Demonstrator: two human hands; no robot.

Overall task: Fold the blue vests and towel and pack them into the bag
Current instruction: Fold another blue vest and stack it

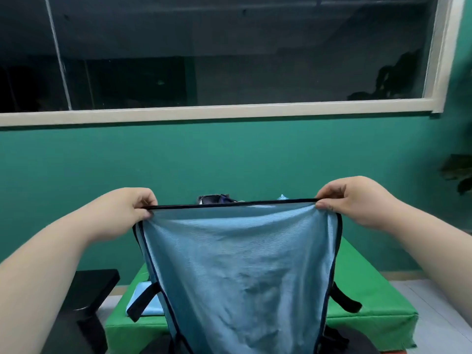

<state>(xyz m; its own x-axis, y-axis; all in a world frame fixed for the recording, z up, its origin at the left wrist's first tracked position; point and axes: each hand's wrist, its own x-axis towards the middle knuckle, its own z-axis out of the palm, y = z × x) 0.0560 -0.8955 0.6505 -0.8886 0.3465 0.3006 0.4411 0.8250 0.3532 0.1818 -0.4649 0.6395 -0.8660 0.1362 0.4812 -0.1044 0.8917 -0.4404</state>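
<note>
I hold a light blue mesh vest with black trim stretched up in front of me, over the green table. My left hand pinches its top edge at the left corner. My right hand pinches the same edge at the right corner. Black straps hang from both sides of the vest. A light blue folded cloth lies on the table at the left, partly hidden by the vest. Above the vest's top edge a dark object, perhaps the bag, peeks out; most of it is hidden.
A black stool or bench stands left of the table. Behind the table rises a teal wall with a wide dark window. A plant shows at the right edge. Pale floor tiles lie to the right.
</note>
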